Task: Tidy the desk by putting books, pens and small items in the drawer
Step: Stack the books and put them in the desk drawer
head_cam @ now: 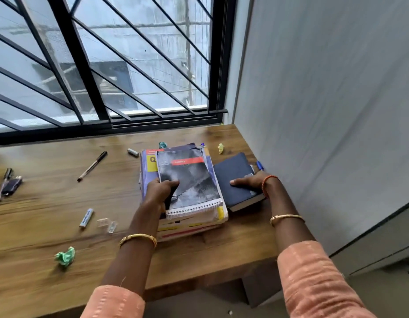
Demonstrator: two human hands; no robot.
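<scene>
The left hand point(163, 191) has its grip closed on the near left corner of the book stack point(183, 191), thumb on top of the grey spiral notebook point(189, 177) and fingers curled over the stack's left edge; how deep the fingers reach under is hidden. The right hand point(249, 181) lies across the dark blue book point(239, 180), which sits on the worktop point(49, 226) just right of the stack, thumb flat on the cover and fingers wrapping the far right edge, so that grip is holding it too. The stack looks heavy: several thick bound books under a thin notebook, uneven in size, so the top layers could slide if lifted from one corner. A safer hold would likely be low on both sides, under the bottom book. The spiral wire point(194, 208), just right of the left grip, gives little purchase. The dark blue book seems stiff, compact and light enough for one hand, best taken across its spine. Well left of both grips lie a black pen point(92, 166), a highlighter point(86, 218) and a crumpled green paper point(65, 255), all light and easy to pinch. No drawer is in view.
</scene>
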